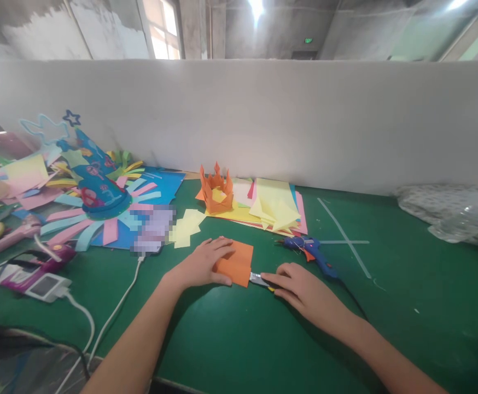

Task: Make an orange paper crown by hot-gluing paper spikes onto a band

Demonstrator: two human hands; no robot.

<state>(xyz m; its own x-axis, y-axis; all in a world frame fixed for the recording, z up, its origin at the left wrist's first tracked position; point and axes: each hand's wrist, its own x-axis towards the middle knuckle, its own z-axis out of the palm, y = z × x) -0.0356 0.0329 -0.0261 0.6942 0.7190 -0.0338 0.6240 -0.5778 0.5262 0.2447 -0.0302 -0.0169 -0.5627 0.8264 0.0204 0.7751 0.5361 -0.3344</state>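
An orange square of paper [240,261] lies on the green table, its left part under my left hand [206,264]. That hand rests flat with the fingers stretched and the thumb along the lower edge. My right hand [298,287] grips a utility knife [260,279], its grey front end at the paper's right edge. Part of the knife's body is hidden under my fingers; a bit of yellow shows below. Beyond the paper stands an orange paper crown [216,192]. Just past my right hand lies a blue glue gun [310,253] with a dark cord.
Yellow paper pieces [186,229] and stacked coloured sheets [278,202] lie behind. Blue cone hats [99,180] with paper strips stand left, near a blurred phone [155,227], white cables and a power strip [29,279]. A plastic bottle [468,219] lies right. A white partition [263,120] closes the back.
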